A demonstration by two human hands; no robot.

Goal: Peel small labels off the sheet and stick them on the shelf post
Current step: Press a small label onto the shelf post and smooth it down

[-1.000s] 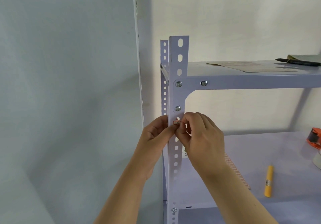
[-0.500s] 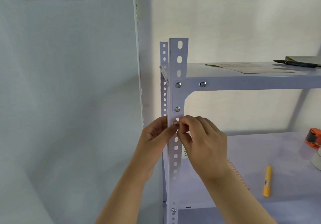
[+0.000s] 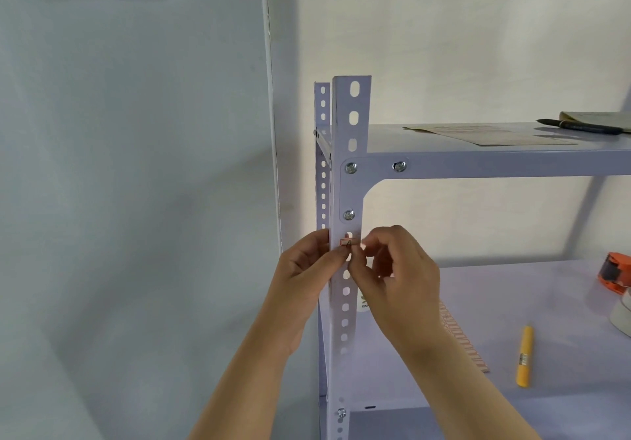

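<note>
I see a small red-edged label (image 3: 348, 242) lying on the post (image 3: 351, 152) face, just under a screw. My left hand (image 3: 309, 267) grips the post edge, thumb tip at the label; my right hand (image 3: 397, 268) has curled fingers, thumb beside the label. The label sheet (image 3: 461, 344) lies on the shelf (image 3: 546, 303) behind.

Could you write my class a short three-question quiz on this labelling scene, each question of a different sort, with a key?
1. True or false: the small label sits on the shelf post above the screw.
2. Multiple choice: where does the yellow marker lie? A) on the top shelf B) on the lower shelf C) in the right hand
3. Fill in: the left hand touches the post just below the ____.

Key
1. False: it is below that screw.
2. B
3. label
</note>
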